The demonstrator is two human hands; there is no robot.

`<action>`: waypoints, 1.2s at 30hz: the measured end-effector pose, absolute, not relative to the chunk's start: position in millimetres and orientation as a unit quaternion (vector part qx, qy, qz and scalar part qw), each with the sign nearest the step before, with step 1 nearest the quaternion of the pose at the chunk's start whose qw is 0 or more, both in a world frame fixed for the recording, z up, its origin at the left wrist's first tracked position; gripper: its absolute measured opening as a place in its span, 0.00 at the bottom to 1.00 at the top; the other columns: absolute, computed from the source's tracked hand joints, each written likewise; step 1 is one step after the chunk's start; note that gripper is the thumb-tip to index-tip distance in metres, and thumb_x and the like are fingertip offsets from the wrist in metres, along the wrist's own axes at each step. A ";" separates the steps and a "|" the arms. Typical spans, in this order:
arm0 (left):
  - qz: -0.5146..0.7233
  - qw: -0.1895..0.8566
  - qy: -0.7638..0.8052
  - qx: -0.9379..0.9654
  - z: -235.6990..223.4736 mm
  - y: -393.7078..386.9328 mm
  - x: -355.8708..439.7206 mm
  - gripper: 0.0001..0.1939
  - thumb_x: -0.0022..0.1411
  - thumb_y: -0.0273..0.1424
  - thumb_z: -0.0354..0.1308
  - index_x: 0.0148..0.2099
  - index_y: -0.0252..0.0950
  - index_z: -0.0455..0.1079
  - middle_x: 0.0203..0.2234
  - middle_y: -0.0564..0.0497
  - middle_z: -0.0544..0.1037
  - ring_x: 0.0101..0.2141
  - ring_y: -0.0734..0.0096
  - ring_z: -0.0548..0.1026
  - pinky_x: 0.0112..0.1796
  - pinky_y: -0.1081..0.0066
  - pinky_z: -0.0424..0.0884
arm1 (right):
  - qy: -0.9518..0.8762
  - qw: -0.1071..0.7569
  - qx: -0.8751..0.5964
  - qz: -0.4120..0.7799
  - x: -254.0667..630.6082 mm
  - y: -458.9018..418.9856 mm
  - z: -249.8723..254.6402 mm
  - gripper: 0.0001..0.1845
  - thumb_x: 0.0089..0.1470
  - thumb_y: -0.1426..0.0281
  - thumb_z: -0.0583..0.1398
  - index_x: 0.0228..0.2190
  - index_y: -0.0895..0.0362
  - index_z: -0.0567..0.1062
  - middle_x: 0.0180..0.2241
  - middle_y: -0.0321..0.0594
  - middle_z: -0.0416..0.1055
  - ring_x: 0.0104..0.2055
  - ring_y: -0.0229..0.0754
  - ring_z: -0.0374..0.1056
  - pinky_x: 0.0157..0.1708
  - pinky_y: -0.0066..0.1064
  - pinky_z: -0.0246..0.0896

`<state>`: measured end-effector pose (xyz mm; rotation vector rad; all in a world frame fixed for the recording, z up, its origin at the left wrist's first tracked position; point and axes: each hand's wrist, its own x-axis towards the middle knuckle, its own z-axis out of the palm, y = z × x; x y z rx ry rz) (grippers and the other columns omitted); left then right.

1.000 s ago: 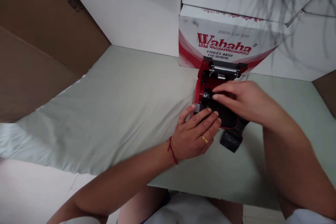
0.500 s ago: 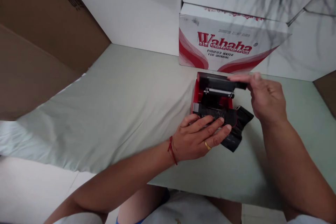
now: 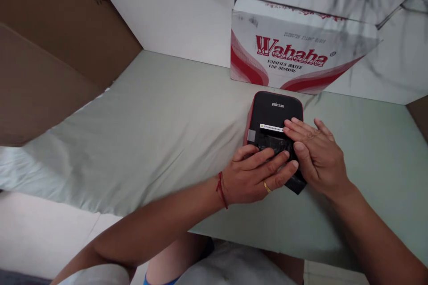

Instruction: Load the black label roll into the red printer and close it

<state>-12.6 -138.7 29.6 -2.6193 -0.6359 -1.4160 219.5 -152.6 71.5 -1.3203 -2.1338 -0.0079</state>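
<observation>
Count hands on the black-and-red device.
2 on the device: left hand over its near end, right hand along its right side, fingers by the white label strip. No sign of more hidden.

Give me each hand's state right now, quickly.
Left hand: open, laid across the near end of the black-and-red, rounded box-shaped plastic device.
Right hand: open, fingertips against that device's right side; no grasp visible.

From here I count two hands (image 3: 257, 173), one ring (image 3: 266, 187), one red bracelet (image 3: 221, 190), one red-and-black device (image 3: 277, 115), one Wahaha carton (image 3: 294, 78) at the far edge of the table (image 3: 157, 129)
</observation>
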 end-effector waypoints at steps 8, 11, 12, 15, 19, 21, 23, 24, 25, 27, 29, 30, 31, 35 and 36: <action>-0.607 -0.129 -0.302 -0.724 26.2 -117.2 -28.5 0.26 0.73 0.31 0.61 0.71 0.42 0.67 0.61 0.42 0.83 0.59 0.61 0.79 0.59 0.58 0.74 | -0.788 0.385 -0.480 0.003 214.5 -153.6 54.4 0.23 0.74 0.68 0.55 0.62 0.47 0.82 0.62 0.45 0.83 0.68 0.56 0.77 0.74 0.63 0.62; -0.581 -0.321 -0.395 -0.635 15.4 -97.9 -37.7 0.27 0.72 0.39 0.65 0.70 0.48 0.68 0.68 0.44 0.75 0.67 0.56 0.75 0.62 0.54 0.74 | -0.802 0.406 -0.437 -0.022 214.3 -161.3 56.0 0.22 0.72 0.67 0.57 0.60 0.43 0.84 0.58 0.42 0.85 0.63 0.57 0.79 0.71 0.63 0.66; -0.557 -0.396 -0.395 -0.615 10.9 -91.4 -39.9 0.30 0.70 0.42 0.67 0.71 0.50 0.67 0.71 0.45 0.72 0.70 0.54 0.72 0.65 0.52 0.73 | -0.805 0.413 -0.424 -0.041 214.8 -164.0 56.7 0.22 0.72 0.66 0.57 0.60 0.41 0.84 0.55 0.41 0.86 0.61 0.57 0.78 0.69 0.63 0.68; -0.491 -0.562 -0.349 -0.567 -2.0 -76.3 -42.5 0.39 0.65 0.45 0.70 0.74 0.54 0.63 0.78 0.48 0.67 0.79 0.49 0.62 0.74 0.45 0.64 | -0.801 0.426 -0.411 -0.090 216.6 -169.4 58.1 0.24 0.72 0.64 0.57 0.61 0.40 0.84 0.45 0.43 0.85 0.54 0.59 0.76 0.59 0.58 0.74; -0.466 -0.638 -0.301 -0.534 -12.0 -68.2 -38.5 0.42 0.65 0.46 0.71 0.76 0.56 0.61 0.80 0.51 0.62 0.82 0.50 0.56 0.79 0.43 0.57 | -0.804 0.428 -0.405 -0.081 217.6 -170.4 57.7 0.26 0.73 0.65 0.57 0.66 0.40 0.81 0.42 0.43 0.84 0.49 0.58 0.76 0.50 0.54 0.73; -0.467 -0.640 -0.289 -0.538 -14.3 -66.1 -34.8 0.43 0.64 0.47 0.71 0.76 0.56 0.61 0.81 0.53 0.61 0.82 0.51 0.55 0.80 0.44 0.56 | -0.808 0.423 -0.405 -0.073 217.6 -170.5 56.6 0.27 0.72 0.65 0.58 0.68 0.39 0.79 0.42 0.41 0.85 0.48 0.57 0.76 0.50 0.53 0.72; -0.473 -0.630 -0.287 -0.545 -15.9 -63.7 -30.8 0.43 0.64 0.48 0.71 0.76 0.57 0.61 0.80 0.53 0.62 0.82 0.51 0.55 0.80 0.44 0.57 | -0.808 0.420 -0.407 -0.071 217.7 -171.4 54.7 0.28 0.72 0.65 0.59 0.68 0.38 0.79 0.43 0.40 0.85 0.48 0.56 0.77 0.50 0.54 0.73; -0.476 -0.625 -0.287 -0.548 -16.4 -62.4 -28.9 0.43 0.63 0.48 0.71 0.76 0.57 0.61 0.80 0.52 0.62 0.82 0.51 0.56 0.79 0.44 0.58 | -0.806 0.419 -0.411 -0.071 217.9 -172.0 53.8 0.27 0.72 0.64 0.59 0.67 0.37 0.80 0.43 0.39 0.86 0.48 0.56 0.77 0.51 0.54 0.73; -0.480 -0.622 -0.287 -0.548 -16.7 -61.0 -27.1 0.43 0.63 0.49 0.71 0.76 0.57 0.60 0.80 0.52 0.62 0.82 0.51 0.56 0.79 0.44 0.58 | -0.804 0.419 -0.416 -0.072 218.0 -172.6 53.1 0.26 0.71 0.64 0.59 0.66 0.37 0.81 0.43 0.39 0.86 0.49 0.56 0.77 0.51 0.54 0.73; -0.486 -0.623 -0.283 -0.543 -17.0 -58.8 -24.4 0.46 0.61 0.50 0.73 0.76 0.57 0.59 0.81 0.52 0.60 0.82 0.52 0.55 0.80 0.45 0.57 | -0.799 0.419 -0.425 -0.075 218.0 -173.6 52.7 0.24 0.71 0.63 0.59 0.62 0.37 0.84 0.43 0.39 0.86 0.49 0.56 0.78 0.53 0.55 0.74; -0.489 -0.628 -0.279 -0.537 -16.8 -57.7 -22.8 0.49 0.59 0.51 0.74 0.77 0.56 0.57 0.82 0.52 0.58 0.82 0.52 0.54 0.80 0.46 0.55 | -0.798 0.416 -0.429 -0.074 217.4 -173.7 54.2 0.22 0.71 0.63 0.58 0.59 0.37 0.85 0.43 0.39 0.86 0.49 0.56 0.78 0.53 0.56 0.75; -0.490 -0.630 -0.277 -0.534 -16.8 -57.8 -22.4 0.50 0.59 0.51 0.74 0.77 0.56 0.57 0.82 0.52 0.57 0.82 0.52 0.53 0.80 0.46 0.55 | -0.800 0.416 -0.427 -0.068 216.8 -173.4 55.7 0.21 0.72 0.63 0.58 0.58 0.39 0.86 0.43 0.40 0.86 0.49 0.56 0.78 0.53 0.56 0.75; -0.491 -0.631 -0.275 -0.534 -16.8 -58.1 -22.1 0.50 0.59 0.51 0.73 0.77 0.56 0.56 0.83 0.52 0.57 0.82 0.53 0.53 0.80 0.47 0.55 | -0.802 0.418 -0.422 -0.061 216.1 -172.9 57.5 0.21 0.72 0.64 0.57 0.57 0.41 0.86 0.43 0.41 0.87 0.49 0.56 0.78 0.53 0.56 0.75; -0.498 -0.640 -0.260 -0.523 -17.1 -60.5 -20.6 0.45 0.61 0.48 0.72 0.75 0.55 0.60 0.81 0.50 0.61 0.80 0.53 0.59 0.78 0.46 0.61 | -0.810 0.431 -0.398 -0.012 213.5 -168.5 67.6 0.20 0.76 0.64 0.55 0.53 0.45 0.86 0.44 0.43 0.87 0.50 0.55 0.80 0.55 0.57 0.76; -0.505 -0.648 -0.260 -0.507 -16.9 -60.9 -19.4 0.43 0.60 0.46 0.72 0.74 0.54 0.62 0.79 0.49 0.64 0.79 0.52 0.61 0.77 0.46 0.62 | -0.806 0.436 -0.399 0.008 213.7 -166.3 71.3 0.20 0.76 0.63 0.54 0.53 0.46 0.86 0.45 0.43 0.87 0.50 0.55 0.80 0.57 0.58 0.75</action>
